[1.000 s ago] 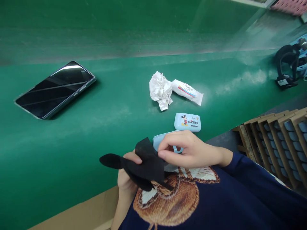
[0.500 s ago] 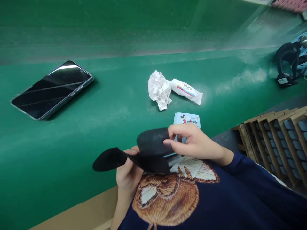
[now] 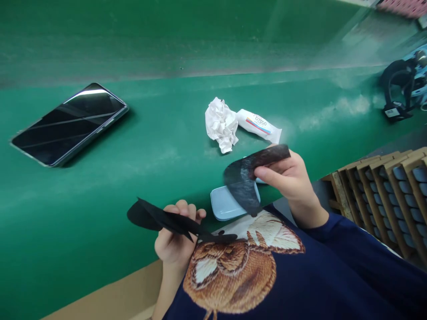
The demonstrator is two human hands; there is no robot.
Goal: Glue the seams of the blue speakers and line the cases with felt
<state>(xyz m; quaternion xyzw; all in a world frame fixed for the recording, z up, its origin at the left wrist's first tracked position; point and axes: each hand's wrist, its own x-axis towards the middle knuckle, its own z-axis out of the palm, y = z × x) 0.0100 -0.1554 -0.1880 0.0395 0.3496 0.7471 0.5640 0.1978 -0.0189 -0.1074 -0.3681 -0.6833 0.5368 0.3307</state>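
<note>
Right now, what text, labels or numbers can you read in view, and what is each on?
"B7000", first character unsure: on the white tube beside the crumpled tissue.
White tag on the black gear at far right: too small to read.
Light blue case, phone, black sheet in the right hand, black pieces in the left hand: no text showing.

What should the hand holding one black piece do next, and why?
Probably lower the single black piece in the right hand onto the light blue case just beneath it. It hangs apart from the black stack in the left hand, and that case lies nearest.
</note>
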